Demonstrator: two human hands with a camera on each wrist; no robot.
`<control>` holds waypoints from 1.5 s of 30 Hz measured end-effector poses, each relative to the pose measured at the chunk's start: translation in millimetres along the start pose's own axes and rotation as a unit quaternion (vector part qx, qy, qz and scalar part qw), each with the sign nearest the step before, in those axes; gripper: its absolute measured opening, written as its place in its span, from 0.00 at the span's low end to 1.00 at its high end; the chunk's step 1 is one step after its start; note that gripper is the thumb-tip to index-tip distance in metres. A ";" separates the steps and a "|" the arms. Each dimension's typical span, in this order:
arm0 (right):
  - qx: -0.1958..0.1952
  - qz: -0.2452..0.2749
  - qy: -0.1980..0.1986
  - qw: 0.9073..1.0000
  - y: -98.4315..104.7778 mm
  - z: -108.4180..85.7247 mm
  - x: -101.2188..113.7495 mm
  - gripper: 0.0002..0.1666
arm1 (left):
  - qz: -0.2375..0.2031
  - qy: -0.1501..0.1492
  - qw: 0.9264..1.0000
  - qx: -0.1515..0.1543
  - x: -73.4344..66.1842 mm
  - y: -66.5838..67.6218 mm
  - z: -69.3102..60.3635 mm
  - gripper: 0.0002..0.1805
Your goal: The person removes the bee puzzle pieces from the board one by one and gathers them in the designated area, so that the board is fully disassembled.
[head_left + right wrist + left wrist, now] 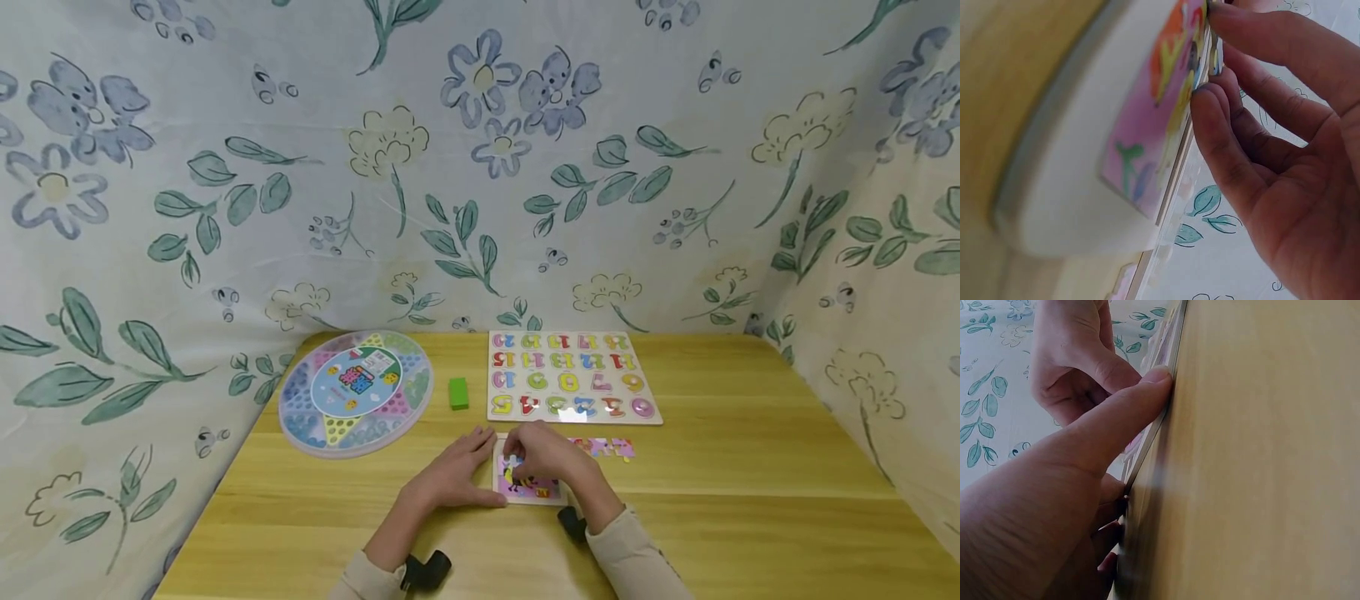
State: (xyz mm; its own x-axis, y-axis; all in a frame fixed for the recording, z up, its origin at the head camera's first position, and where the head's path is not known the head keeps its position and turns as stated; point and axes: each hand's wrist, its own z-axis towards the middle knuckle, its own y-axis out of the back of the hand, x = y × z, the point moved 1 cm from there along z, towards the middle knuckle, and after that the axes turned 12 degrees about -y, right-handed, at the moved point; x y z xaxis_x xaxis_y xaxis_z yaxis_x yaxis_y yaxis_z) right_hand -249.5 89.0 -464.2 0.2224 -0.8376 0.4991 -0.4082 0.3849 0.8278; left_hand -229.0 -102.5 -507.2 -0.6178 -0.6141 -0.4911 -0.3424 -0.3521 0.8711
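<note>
A small square jigsaw puzzle board [528,492] with a pale rim and a pink bee picture lies on the table, seen edge-on in both wrist views. My left hand [457,471] rests at its left side, the thumb [1147,387] extended against the near edge and the other fingers along the left edge. Over the upper part of the picture, my right hand [546,452] pinches a small puzzle piece [1215,59] between thumb and fingertips. The fingers hide part of the piece and the picture. Loose pink puzzle pieces [618,448] lie to the right, behind the right hand.
Behind the puzzle lies a number board [555,400] with colourful digits. A green block [458,394] sits to its left. Further left is a round Chinese checkers set [412,367]. A floral cloth [450,275] hangs behind the wooden table [720,542].
</note>
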 end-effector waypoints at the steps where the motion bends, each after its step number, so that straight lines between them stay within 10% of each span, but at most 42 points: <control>1: -0.001 -0.001 0.002 1.000 0.0 -0.2 0.0 0.11 | 0.001 0.000 1.000 0.000 0.0 -0.1 0.1 0.57; 45: -0.039 0.013 0.007 0.999 19.9 -19.3 -28.3 0.12 | -0.001 0.010 1.000 0.000 -2.7 1.0 -0.6 0.58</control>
State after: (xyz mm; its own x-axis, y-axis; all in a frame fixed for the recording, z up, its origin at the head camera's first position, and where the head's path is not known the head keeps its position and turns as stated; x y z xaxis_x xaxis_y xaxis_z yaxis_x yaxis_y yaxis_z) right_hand -246.8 127.8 -456.9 0.2244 -0.8215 0.5242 -0.3443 0.4364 0.8313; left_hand -227.3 -101.7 -505.0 -0.6032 -0.6276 -0.4922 -0.3425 -0.3535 0.8705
